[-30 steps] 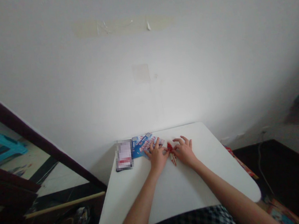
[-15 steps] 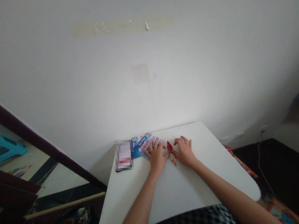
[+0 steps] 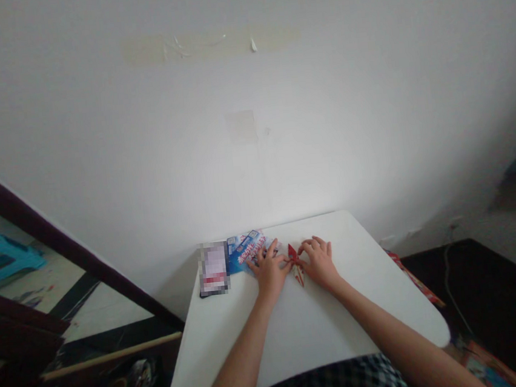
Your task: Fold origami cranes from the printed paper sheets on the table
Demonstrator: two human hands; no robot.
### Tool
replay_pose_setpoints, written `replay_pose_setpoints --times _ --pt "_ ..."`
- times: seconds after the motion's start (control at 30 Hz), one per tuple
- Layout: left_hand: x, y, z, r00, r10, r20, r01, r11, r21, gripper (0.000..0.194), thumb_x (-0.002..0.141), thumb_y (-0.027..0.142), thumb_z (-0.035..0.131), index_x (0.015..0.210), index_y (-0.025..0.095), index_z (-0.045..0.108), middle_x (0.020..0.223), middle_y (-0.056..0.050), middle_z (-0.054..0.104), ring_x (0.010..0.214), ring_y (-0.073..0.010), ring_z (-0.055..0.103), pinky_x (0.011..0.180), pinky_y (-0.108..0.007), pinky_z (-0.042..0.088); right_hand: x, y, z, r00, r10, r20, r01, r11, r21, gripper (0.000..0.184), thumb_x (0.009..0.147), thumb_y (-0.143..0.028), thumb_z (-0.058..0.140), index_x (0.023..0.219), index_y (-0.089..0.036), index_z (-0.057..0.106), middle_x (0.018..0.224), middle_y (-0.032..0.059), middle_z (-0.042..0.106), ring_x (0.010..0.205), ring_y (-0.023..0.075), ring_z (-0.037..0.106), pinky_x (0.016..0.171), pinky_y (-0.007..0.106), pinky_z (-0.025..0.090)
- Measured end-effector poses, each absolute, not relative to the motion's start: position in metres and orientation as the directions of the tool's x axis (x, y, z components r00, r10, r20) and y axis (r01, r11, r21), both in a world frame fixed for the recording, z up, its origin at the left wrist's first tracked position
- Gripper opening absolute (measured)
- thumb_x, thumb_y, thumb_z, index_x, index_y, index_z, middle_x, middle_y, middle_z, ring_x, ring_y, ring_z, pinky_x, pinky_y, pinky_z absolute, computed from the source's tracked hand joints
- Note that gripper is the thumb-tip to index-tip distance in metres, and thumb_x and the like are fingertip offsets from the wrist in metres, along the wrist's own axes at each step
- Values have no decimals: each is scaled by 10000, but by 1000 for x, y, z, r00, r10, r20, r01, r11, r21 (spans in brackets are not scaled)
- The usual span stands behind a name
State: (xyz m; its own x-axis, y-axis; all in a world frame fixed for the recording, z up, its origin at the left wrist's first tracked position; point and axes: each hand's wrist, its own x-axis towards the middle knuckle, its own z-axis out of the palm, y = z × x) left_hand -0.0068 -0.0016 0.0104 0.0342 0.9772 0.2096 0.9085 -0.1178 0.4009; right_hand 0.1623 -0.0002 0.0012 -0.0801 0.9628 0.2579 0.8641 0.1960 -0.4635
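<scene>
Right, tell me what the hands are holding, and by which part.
The left hand and right hand have fingertips on either side of a small red-and-white folded paper, near its top; a firm grip cannot be told.

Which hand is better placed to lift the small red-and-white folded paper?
Probably the right hand: its fingers sit at the edge of the red-and-white folded paper, with bare white tabletop beside it. The left hand is as close, but its fingers lie partly over the blue printed paper sheets.
</scene>
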Motion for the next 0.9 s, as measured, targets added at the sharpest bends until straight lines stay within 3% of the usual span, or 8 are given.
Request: replay_pose_setpoints --times 0.17,0.43,0.7,0.9 --pt "-6 -2 15 52 979 195 911 -126 393 126 844 426 706 946 399 774 1560 80 473 1457 -364 317 1117 -817 115 166 -1 2 -37 954 297 832 194 -520 101 856 -393 722 877 -315 782 1292 46 627 1388 336 342 1164 639 171" --pt "-7 -1 11 50 978 203 913 -127 388 132 843 473 686 871 379 775 1528 90 515 1444 -365 322 1114 -817 109 168 2 3 -17 962 271 832 164 -530 146 869 -398 699 855 -311 815 1256 57 658 1354 319 380 1158 554 247" --pt "-6 0 18 50 988 148 916 -104 387 176 828 474 704 961 381 771 1558 51 481 1464 -374 284 1125 -795 131 164 2 3 -30 961 276 851 169 -497 136 875 -420 703 867 -316 789 1324 53 597 1386 324 350 1160 634 202" --pt "-6 -2 15 45 976 212 901 -132 414 203 858 514 664 1019 432 757 1517 59 530 1434 -368 334 1119 -808 112 167 2 5 2 966 259 849 135 -511 113 841 -438 744 920 -379 798 1442 29 510 1448 357 266 1154 684 185"
